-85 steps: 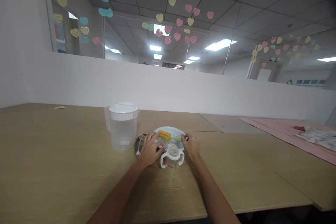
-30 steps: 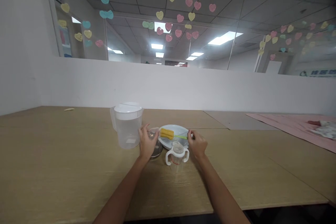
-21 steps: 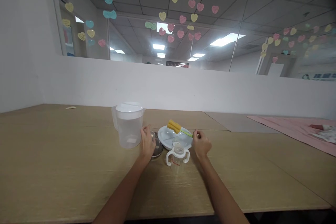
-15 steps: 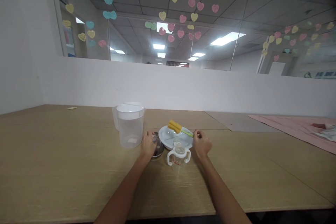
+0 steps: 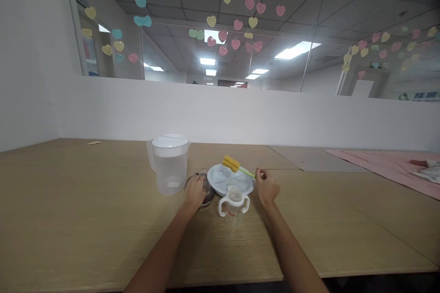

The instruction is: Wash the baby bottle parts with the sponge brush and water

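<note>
My right hand (image 5: 267,186) pinches the green handle of a brush with a yellow sponge head (image 5: 231,163), which hovers over a white plate (image 5: 215,184). Over a dark metal bowl (image 5: 208,198), my left hand (image 5: 195,190) has its fingers closed at something clear and small that I cannot make out. A clear baby bottle with two white handles (image 5: 234,203) stands in front of the plate, between my forearms. Left of my left hand is a translucent lidded pitcher (image 5: 171,165).
The wooden table (image 5: 85,219) runs to a white wall behind. A small pale piece (image 5: 94,143) lies at the back left. On the right are a grey sheet (image 5: 319,160) and a pink cloth (image 5: 374,165) with items on it.
My left hand has moved slightly, further over the metal bowl. My right hand and the brush have shifted a little to the right.
</note>
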`<state>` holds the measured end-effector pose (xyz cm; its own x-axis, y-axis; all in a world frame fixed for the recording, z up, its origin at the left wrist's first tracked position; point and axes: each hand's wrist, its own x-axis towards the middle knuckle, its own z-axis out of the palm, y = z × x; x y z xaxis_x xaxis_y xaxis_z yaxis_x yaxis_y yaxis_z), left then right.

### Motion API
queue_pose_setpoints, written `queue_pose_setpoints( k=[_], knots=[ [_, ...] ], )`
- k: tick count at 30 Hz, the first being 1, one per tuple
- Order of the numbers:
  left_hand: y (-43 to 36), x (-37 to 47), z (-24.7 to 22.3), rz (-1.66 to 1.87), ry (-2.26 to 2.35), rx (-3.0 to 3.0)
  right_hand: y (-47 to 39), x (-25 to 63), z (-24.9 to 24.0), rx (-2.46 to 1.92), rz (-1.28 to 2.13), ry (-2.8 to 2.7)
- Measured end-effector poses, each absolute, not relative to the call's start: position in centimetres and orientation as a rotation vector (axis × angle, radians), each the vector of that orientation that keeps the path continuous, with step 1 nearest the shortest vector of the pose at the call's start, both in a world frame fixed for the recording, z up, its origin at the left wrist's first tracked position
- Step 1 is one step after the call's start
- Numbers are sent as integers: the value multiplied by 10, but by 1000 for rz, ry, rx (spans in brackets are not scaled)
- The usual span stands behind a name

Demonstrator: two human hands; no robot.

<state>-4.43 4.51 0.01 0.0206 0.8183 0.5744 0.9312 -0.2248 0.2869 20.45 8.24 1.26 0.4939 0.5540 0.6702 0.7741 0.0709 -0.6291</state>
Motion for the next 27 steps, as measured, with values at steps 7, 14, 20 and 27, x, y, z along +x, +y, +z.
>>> queue_pose_setpoints(
  k=[7,14,20,27],
  knots=[
    [40,-41,7,-985,-1845,-2085,93,221,6,-1669,-397,-1192],
    [32,-32,18,-1005,-1730,-2053,94,245,5,-1636,-695,-1250],
    [27,-25,21,-1062,-1512,-2157,91,248,10,-1555,-791,-1392],
    [21,-16,22,-995,-1361,-2339,90,230,8,-1515,-732,-1395]
  ],
)
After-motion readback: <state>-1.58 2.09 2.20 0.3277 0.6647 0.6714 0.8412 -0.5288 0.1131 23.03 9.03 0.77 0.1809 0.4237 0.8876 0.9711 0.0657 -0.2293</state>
